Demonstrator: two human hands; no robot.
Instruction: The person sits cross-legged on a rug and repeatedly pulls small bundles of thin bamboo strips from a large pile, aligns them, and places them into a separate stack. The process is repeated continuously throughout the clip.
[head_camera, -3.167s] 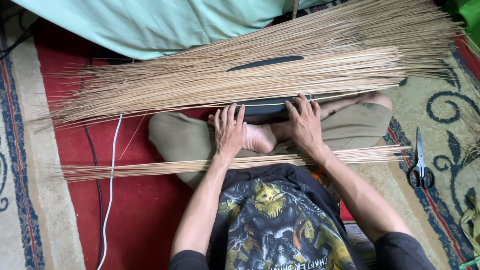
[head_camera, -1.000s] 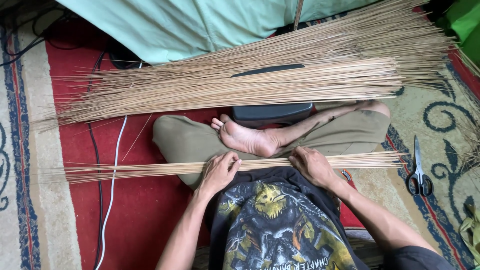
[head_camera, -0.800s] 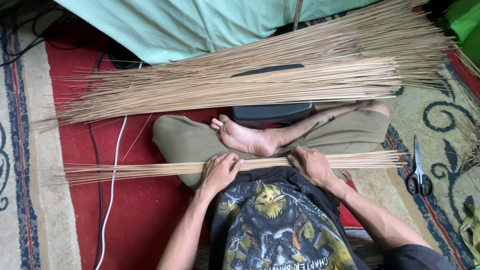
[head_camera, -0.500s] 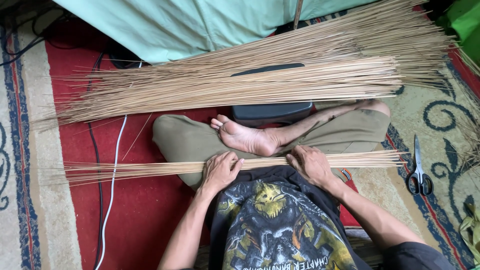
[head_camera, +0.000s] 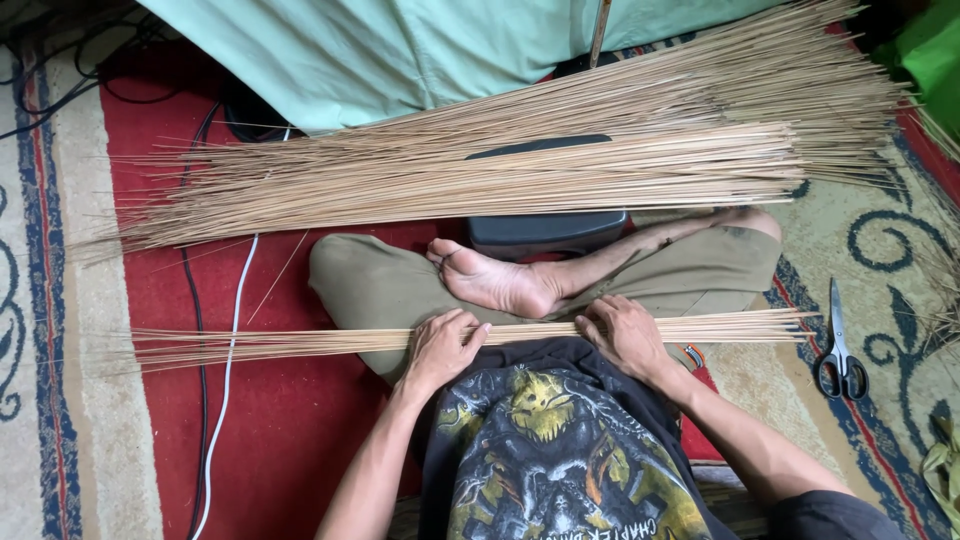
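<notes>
Here, stick bundle (head_camera: 300, 343) crosswise, hands (head_camera: 440, 350) atop

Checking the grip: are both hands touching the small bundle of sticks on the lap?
Touching. The head view shows the left hand and right hand resting directly on the small bundle of sticks, fingers overlapping it.

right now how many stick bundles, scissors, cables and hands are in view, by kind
Stick bundles: 2, the big heap and the thin bundle under the left hand and right hand
Scissors: 1
Cables: 2, white cable and black cable
Hands: 2
Total: 7
</notes>
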